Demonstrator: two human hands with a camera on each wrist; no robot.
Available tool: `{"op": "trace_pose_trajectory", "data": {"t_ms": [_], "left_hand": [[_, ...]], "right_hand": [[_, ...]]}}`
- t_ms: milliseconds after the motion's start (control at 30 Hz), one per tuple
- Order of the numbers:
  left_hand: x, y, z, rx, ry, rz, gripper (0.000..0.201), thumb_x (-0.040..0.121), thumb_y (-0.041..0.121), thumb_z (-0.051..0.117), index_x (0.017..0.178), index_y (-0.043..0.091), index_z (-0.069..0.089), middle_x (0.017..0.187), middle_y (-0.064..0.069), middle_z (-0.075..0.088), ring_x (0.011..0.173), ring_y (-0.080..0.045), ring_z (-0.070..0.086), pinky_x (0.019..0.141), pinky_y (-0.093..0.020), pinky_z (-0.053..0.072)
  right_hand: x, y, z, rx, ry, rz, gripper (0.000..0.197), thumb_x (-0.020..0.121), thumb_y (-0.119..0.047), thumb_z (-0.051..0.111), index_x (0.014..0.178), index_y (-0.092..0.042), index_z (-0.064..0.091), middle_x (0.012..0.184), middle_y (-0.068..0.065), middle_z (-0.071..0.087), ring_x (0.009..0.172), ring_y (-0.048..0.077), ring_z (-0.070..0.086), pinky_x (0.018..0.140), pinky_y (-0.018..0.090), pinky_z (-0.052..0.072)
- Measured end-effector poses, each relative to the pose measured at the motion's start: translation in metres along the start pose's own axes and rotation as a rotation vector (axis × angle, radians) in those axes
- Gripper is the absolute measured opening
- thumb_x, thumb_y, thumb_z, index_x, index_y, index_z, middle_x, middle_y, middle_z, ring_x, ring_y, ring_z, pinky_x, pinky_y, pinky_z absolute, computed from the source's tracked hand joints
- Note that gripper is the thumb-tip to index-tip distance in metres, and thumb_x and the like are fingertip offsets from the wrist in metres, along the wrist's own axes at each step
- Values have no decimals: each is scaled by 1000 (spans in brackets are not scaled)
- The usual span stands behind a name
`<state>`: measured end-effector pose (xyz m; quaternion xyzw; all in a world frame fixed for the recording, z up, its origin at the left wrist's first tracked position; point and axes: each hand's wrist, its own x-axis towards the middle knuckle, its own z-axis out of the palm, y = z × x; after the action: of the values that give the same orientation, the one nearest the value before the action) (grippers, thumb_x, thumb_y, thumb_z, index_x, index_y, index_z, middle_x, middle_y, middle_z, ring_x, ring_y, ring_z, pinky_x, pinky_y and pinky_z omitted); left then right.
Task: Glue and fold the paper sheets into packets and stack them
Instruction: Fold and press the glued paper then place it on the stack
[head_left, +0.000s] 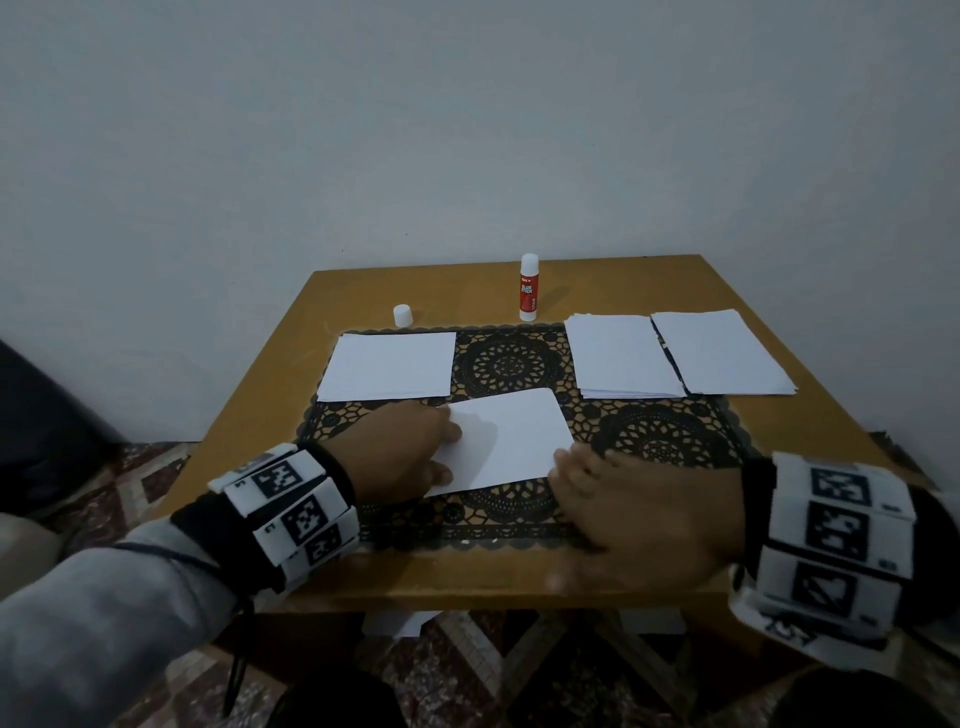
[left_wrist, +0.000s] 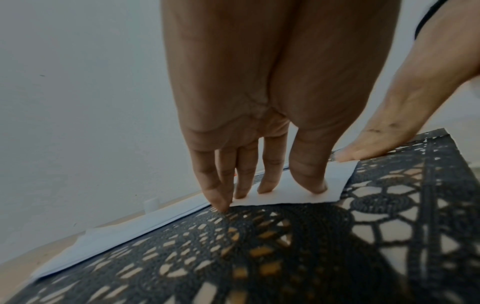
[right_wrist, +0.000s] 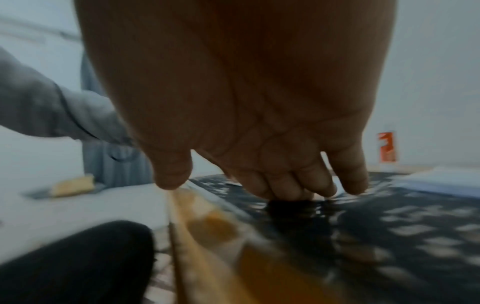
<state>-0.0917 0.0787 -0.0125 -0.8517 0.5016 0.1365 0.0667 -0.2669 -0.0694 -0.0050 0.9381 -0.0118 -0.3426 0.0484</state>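
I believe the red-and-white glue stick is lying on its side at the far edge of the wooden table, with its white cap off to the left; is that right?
Not quite: the red-and-white glue stick stands upright, as the head view shows. It is indeed at the far edge of the wooden table, with its white cap off to the left.

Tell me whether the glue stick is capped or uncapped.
Uncapped, most likely: the red-and-white glue stick stands upright with white glue showing, and a small white cap sits apart to its left.
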Motion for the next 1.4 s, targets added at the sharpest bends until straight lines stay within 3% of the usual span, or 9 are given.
{"op": "trace_pose_trajectory", "data": {"t_ms": [200, 333, 500, 800, 933, 1133, 1200, 1300, 1400], "left_hand": [[1, 0, 0, 31, -7, 12, 57, 93, 35, 57, 144, 20, 39, 155, -5, 29, 138, -23, 34, 113, -33, 28], [2, -3, 1, 27, 3, 12, 57, 91, 37, 57, 143, 22, 40, 154, -2, 30, 137, -22, 35, 112, -32, 27], [2, -4, 1, 30, 17, 16, 56, 90, 40, 58, 142, 23, 43, 150, -2, 38, 131, -21, 42, 108, -32, 32], [0, -5, -1, 37, 17, 26, 56, 90, 42, 57, 141, 23, 43, 150, -2, 39, 131, -21, 42, 108, -31, 31], [0, -7, 0, 49, 10, 27, 57, 91, 43, 56, 142, 22, 42, 149, -2, 40, 129, -21, 44, 107, -31, 34], [0, 30, -7, -31, -143, 151, 40, 100, 27, 40, 136, 11, 45, 139, -12, 49, 122, -27, 49, 105, -38, 38], [11, 32, -7, -24, -156, 123, 44, 101, 24, 37, 141, 6, 37, 145, -17, 40, 126, -29, 44, 108, -37, 35], [19, 30, -4, 26, -166, 47, 61, 103, 30, 31, 150, 1, 7, 158, -19, 1, 146, -29, 9, 117, -40, 16], [13, 42, 0, -1, -237, 123, 65, 103, 33, 30, 151, 4, -2, 158, -16, -8, 147, -26, -1, 119, -36, 10]], "right_hand": [[23, 6, -22, 58, 68, 88, 101, 88, -74, 19, 150, 0, -11, 158, 19, -17, 147, 32, -11, 121, 44, 4], [29, -16, -28, 23, 15, -50, 101, 88, -73, 25, 151, -2, -11, 158, 15, -18, 147, 29, -13, 121, 43, 5], [54, 4, -53, 128, 106, 80, 99, 89, -72, 25, 152, 0, -2, 160, 17, -10, 149, 29, -1, 119, 48, 16], [66, 6, -57, 133, 152, 67, 96, 91, -68, 27, 152, -1, -5, 160, 14, -12, 149, 27, -5, 120, 44, 14], [58, -10, -44, 48, 117, -41, 95, 91, -67, 32, 152, -3, -4, 161, 13, -10, 149, 26, -4, 119, 40, 13], [58, 15, -41, 72, 206, 40, 75, 100, -45, 37, 151, 0, 5, 160, 17, -1, 148, 30, 5, 118, 44, 20], [57, 15, -36, 36, 225, 52, 68, 101, -36, 39, 150, 1, 9, 159, 19, 6, 146, 32, 12, 115, 44, 25], [49, 16, -28, -1, 216, 47, 64, 103, -32, 37, 151, -2, 9, 159, 18, 5, 146, 31, 13, 116, 44, 25], [47, 22, -24, -16, 268, 23, 60, 103, -29, 36, 151, -5, 11, 159, 17, 10, 144, 31, 18, 114, 44, 27]]}}
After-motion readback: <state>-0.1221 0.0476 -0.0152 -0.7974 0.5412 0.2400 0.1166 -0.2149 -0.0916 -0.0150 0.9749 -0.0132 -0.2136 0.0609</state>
